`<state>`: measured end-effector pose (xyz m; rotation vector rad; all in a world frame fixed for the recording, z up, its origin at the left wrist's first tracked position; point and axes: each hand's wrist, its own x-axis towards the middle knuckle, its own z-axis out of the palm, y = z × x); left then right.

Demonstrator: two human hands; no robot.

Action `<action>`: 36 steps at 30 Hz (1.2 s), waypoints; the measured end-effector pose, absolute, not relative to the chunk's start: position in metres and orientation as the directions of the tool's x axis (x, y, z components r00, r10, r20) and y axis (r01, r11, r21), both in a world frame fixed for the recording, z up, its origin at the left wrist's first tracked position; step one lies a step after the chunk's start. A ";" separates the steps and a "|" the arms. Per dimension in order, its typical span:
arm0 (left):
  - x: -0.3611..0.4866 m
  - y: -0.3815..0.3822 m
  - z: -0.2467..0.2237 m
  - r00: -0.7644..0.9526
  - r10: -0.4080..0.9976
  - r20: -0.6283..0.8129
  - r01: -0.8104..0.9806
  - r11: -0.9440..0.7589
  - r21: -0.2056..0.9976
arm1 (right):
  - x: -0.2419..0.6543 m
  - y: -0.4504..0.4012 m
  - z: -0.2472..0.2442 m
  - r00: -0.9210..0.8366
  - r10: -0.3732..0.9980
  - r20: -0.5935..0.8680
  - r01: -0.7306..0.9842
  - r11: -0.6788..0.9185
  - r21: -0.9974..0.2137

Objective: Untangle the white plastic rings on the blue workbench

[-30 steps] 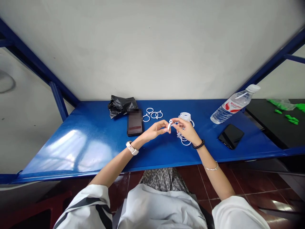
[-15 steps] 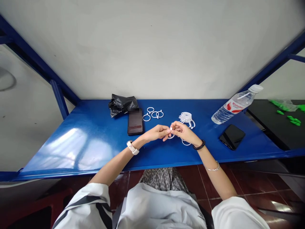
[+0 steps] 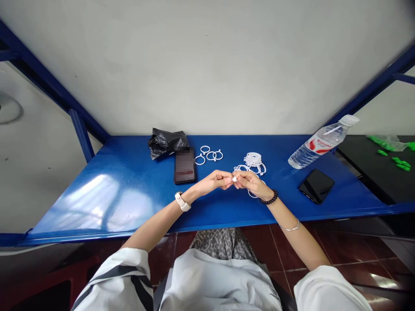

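In front of me, my left hand [image 3: 216, 180] and my right hand [image 3: 251, 183] meet fingertip to fingertip above the blue table. Both are closed, pinching a white plastic ring; its small white knob [image 3: 234, 179] shows between the fingertips, and my fingers hide most of the rest. Just beyond my right hand lies a pile of white rings [image 3: 253, 160] with small tabs. Part of another ring [image 3: 252, 195] shows beside my right palm. Several loose white rings [image 3: 214, 158] lie farther off, beyond my left hand.
On the blue table [image 3: 136, 172], a phone [image 3: 184, 166] rests by a crumpled black plastic bag [image 3: 165, 142] at the left. Rightward are a tilted-looking water bottle [image 3: 319, 144] and a dark phone [image 3: 317, 186]. Green pieces [image 3: 402, 163] lie on a black surface far right.
My fingers have closed in more tightly around the ring's knob, and the ring's loop, visible below them before, is now hidden. My right hand has shifted slightly.
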<state>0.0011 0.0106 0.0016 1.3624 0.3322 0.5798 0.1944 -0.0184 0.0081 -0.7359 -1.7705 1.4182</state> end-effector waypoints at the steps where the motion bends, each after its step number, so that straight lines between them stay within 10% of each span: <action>1: 0.001 0.010 0.002 0.814 0.569 0.115 -0.208 0.101 0.973 | 0.194 -0.018 0.007 -0.560 0.806 0.193 -0.026 0.216 -0.976; 7: 0.000 0.008 0.011 0.765 0.621 0.170 -0.292 0.099 0.951 | 0.192 -0.021 0.010 -0.462 0.856 0.234 -0.138 0.191 -0.972; 12: -0.007 0.015 0.014 0.676 0.701 0.226 -0.002 -0.305 0.952 | 0.196 -0.019 0.015 -0.290 0.914 0.285 0.233 0.356 -0.905; 15: -0.013 0.023 0.010 0.485 0.809 0.332 0.464 -0.560 0.686 | 0.203 -0.016 0.015 -0.163 0.892 0.422 0.621 0.425 -0.659; 18: -0.018 0.031 0.003 0.375 0.877 0.301 0.846 -0.456 0.276 | 0.211 -0.012 0.014 -0.138 0.891 0.432 0.836 0.339 -0.431; 24: -0.021 0.037 -0.009 0.380 0.905 0.191 0.925 -0.377 -0.053 | 0.215 -0.011 0.010 -0.177 0.934 0.309 0.926 0.265 -0.269; 31: -0.026 0.044 -0.014 0.360 0.883 0.302 0.858 -0.441 0.265 | 0.216 -0.010 0.009 -0.155 0.908 0.388 0.895 0.296 -0.334; 36: -0.019 0.036 0.004 0.426 0.820 0.383 0.170 -0.488 0.856 | 0.212 -0.010 0.011 -0.149 0.885 0.441 0.760 0.388 -0.522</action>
